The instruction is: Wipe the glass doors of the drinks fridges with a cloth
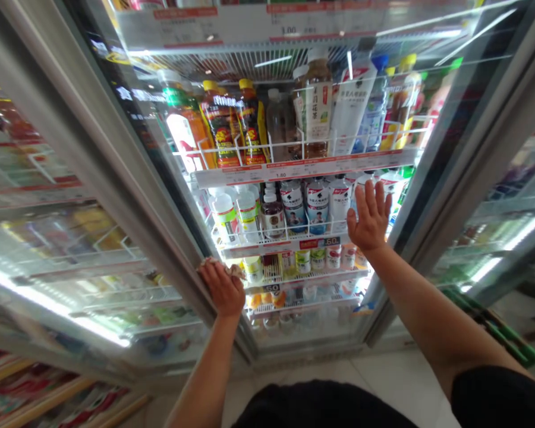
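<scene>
I face a drinks fridge with a glass door (432, 119). My right hand (370, 219) lies flat on the glass with its fingers spread, level with a shelf of small white bottles (316, 202). My left hand (223, 290) is closed on a small crumpled cloth (232, 270) and presses against the grey door frame (129, 196) at the door's left edge. Behind the glass, an upper shelf holds orange and clear tall bottles (249, 122), and lower shelves hold small cups and jars (321, 258).
A second glass-fronted fridge (49, 238) stands to the left, and another (508, 220) to the right. Price strips (303, 169) run along the shelf fronts. A green crate (494, 327) sits on the pale tiled floor at the right. Packaged goods (35, 392) fill the lower left.
</scene>
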Motion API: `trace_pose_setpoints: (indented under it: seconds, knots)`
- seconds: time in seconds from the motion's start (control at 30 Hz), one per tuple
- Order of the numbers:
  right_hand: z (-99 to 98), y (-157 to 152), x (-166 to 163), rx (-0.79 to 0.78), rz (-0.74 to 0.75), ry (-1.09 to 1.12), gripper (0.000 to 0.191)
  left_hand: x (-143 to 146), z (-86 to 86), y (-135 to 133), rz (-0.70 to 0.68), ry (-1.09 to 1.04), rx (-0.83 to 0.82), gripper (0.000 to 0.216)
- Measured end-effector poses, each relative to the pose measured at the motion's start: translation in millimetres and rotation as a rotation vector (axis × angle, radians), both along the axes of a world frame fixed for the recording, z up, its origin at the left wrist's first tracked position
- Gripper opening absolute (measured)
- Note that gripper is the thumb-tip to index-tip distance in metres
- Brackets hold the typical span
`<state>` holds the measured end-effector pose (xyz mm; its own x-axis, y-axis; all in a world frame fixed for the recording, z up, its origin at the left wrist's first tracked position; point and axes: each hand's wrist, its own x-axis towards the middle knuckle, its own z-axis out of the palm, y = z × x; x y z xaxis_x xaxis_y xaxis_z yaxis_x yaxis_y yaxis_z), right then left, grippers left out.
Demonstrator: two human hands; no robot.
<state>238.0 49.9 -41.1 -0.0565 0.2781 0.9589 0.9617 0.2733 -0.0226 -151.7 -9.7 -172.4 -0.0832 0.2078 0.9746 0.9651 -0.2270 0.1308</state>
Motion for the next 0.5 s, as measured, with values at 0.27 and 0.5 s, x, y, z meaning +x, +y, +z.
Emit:
trace_pose_setpoints:
  seconds: [0.27,0.5]
  knots:
    - [-1.5,2.1,1.9,0.044,0.005,-0.014,0.060,11.6,82.0,10.6,-0.012,0.003,0.067,0.064]
    - [-1.2,0.9,2.1,0.041,-0.001,-0.029,0.060,10.3,77.1,8.9,-0.025,0.009,0.033,0.063]
